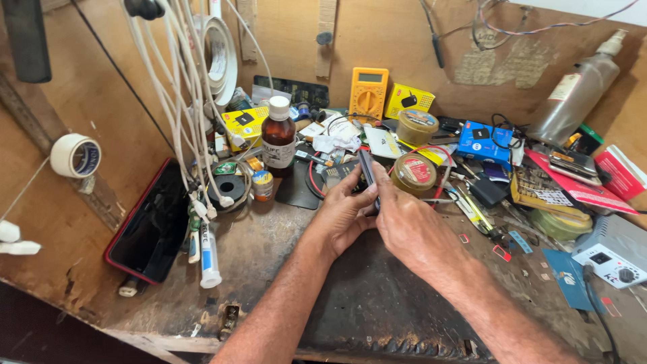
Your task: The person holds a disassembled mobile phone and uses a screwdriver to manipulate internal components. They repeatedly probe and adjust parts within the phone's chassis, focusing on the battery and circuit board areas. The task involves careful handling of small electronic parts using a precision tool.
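Note:
Both my hands meet at the middle of a cluttered wooden workbench (263, 269), holding a slim dark phone (367, 172) upright on its edge. My left hand (340, 216) wraps it from the left with the fingers curled against its side. From the right, my right hand (408, 226) grips it with the thumb pressed along its near edge. Most of the phone is hidden between the palms. A dark worn mat (377, 296) lies under my hands.
A brown glass bottle with a white cap (278, 138) stands left of my hands. Two round tins (414, 174) (416, 127), a yellow multimeter (368, 94), a blue box (484, 143), white cables (178, 114), a red-edged tablet (151, 226), a clear bottle (576, 94) and a grey station (617, 253) crowd the bench.

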